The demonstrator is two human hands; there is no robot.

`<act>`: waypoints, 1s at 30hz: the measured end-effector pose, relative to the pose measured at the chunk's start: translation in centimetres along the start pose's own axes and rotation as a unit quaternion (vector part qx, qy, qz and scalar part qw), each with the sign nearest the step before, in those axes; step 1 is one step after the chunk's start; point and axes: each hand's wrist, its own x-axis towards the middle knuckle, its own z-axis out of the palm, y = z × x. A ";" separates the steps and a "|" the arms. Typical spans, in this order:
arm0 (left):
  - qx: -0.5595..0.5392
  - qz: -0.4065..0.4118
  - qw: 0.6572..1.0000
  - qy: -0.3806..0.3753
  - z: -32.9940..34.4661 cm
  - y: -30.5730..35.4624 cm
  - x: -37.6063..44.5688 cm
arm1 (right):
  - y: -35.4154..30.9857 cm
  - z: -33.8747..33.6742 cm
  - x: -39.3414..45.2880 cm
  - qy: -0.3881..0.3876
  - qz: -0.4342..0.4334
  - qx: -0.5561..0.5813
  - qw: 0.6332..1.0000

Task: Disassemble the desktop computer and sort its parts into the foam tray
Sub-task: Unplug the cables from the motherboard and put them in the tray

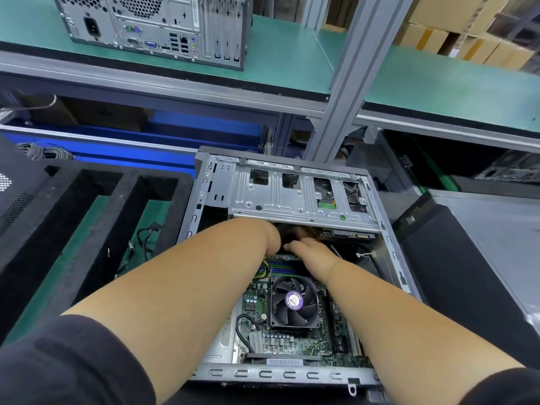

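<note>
Both hands — left hand (270, 239), right hand (311, 252) — reach under the drive cage (292, 197) (grips hidden); probably freeing cabling — next, pull gently.

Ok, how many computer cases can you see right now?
3: the open case under both hands on the bench, a closed one on the upper shelf showing its rear ports, and one lying at the right. Others may be hidden out of frame.
</note>
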 end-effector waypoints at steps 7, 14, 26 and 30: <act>0.011 0.047 0.999 0.017 -0.2 1.0 -1.3 | -1.7 0.1 -2.0 -0.021 -0.046 -0.058 0.997; 0.017 0.059 0.995 0.080 -0.3 2.5 -2.9 | -1.3 -3.2 -4.7 -0.061 -0.042 -0.238 0.968; 0.018 0.102 0.993 0.050 0.5 1.7 -3.3 | 0.8 -0.8 -8.1 -0.249 -0.013 -0.686 0.684; 0.013 0.108 0.993 0.043 0.6 1.8 -3.2 | 0.7 -1.0 -6.2 -0.196 0.018 -0.705 0.682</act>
